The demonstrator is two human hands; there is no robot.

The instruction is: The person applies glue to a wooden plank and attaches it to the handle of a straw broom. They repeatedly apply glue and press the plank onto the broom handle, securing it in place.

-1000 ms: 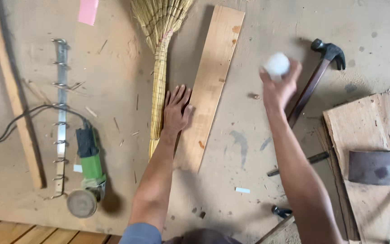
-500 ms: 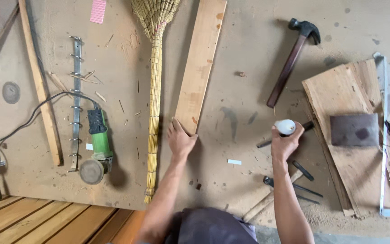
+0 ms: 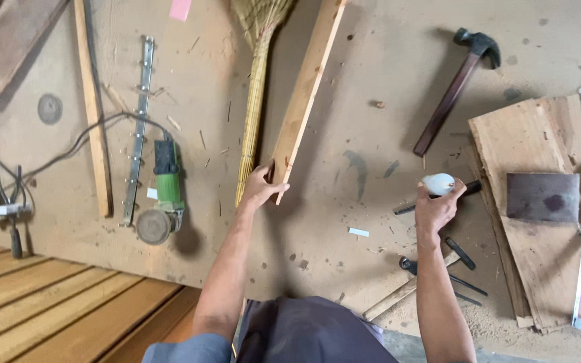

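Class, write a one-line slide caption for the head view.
Left hand grips a plank; right hand holds a white bottle near a hammer.

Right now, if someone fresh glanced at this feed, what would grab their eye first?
Probably the two hands: the left hand grips the near end of a long pale wooden plank lying on the dusty floor, while the right hand holds up a small white rounded object. Next, the green angle grinder at left, the straw broom beside the plank, and the dark-handled claw hammer at upper right.
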